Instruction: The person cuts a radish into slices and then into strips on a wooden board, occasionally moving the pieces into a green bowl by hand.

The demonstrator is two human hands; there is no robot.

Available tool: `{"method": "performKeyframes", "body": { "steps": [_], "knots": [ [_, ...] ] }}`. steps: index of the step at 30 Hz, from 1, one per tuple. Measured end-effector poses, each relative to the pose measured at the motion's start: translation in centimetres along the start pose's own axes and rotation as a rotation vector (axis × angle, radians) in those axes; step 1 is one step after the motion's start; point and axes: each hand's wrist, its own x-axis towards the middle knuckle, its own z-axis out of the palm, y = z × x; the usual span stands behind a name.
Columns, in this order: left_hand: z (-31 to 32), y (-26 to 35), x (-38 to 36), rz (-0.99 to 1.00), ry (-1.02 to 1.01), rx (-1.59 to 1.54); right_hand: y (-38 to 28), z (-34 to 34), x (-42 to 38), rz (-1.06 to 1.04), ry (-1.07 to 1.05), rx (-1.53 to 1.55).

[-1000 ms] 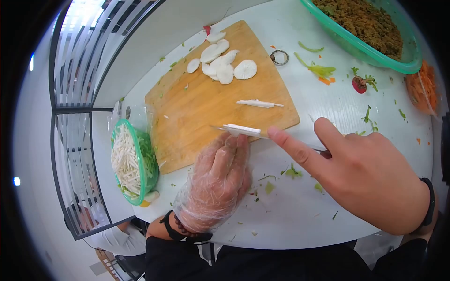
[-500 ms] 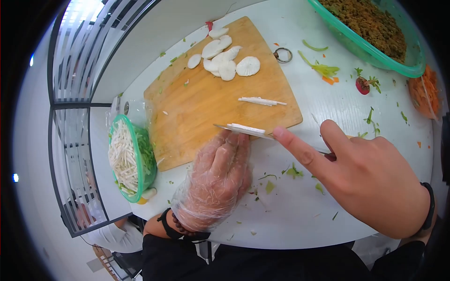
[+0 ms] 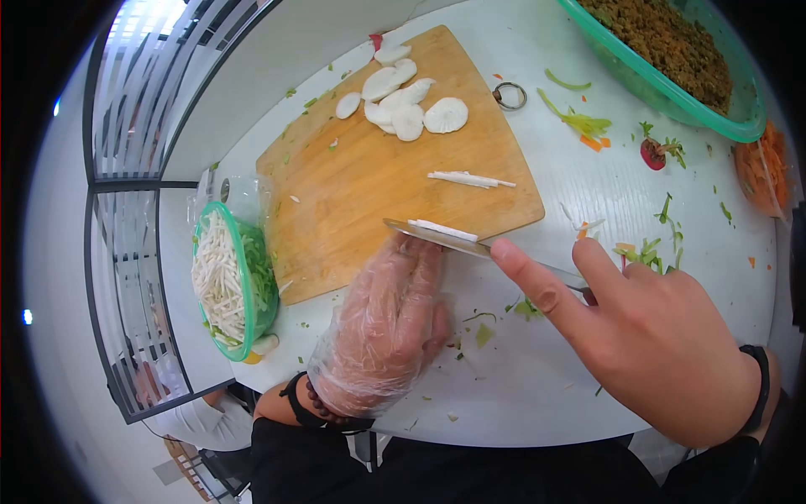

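Observation:
My left hand point(image 3: 382, 336), in a clear plastic glove, rests at the near edge of the wooden cutting board point(image 3: 353, 193). Its fingers are bunched together against the near side of a knife point(image 3: 445, 238), and whatever lies under the fingertips is hidden. My bare right hand point(image 3: 646, 336) grips the knife's handle, with the forefinger stretched along the top of the blade. Thin white strips point(image 3: 442, 229) lie along the blade's far side. Another few white strips point(image 3: 472, 179) sit farther up the board. Several round white slices point(image 3: 407, 105) overlap near the board's far end.
A green basket point(image 3: 249, 294) of white shreds and chopped greens stands left of the board. At the upper right is a green bowl point(image 3: 655, 97) of brown crumbly food beside a bag of shredded carrot point(image 3: 762, 172). A radish top point(image 3: 653, 154) and vegetable scraps litter the white table point(image 3: 520, 403).
The knife has tipped so that more of its blade shows. My right hand has shifted slightly down, and my left hand's fingers have moved a little. The strips and slices stay in place.

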Motion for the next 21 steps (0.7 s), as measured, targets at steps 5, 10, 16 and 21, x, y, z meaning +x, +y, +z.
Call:
{"method": "performKeyframes", "body": {
  "steps": [5, 10, 16, 21],
  "knots": [
    [-0.2, 0.2, 0.2, 0.017, -0.027, 0.056, -0.4, -1.5, -0.4, 0.068, -0.098, 0.023],
    [0.1, 0.3, 0.4, 0.045, -0.001, 0.085, -0.7, 0.1, -0.2, 0.058, -0.002, 0.012],
    [-0.2, 0.0, 0.5, 0.058, 0.000, 0.081, -0.6, -0.7, 0.3, 0.059, -0.034, 0.058],
    [0.0, 0.2, 0.6, 0.061, -0.009, 0.103, -0.5, -0.5, -0.1, 0.083, -0.040, 0.076]
  ]
}}
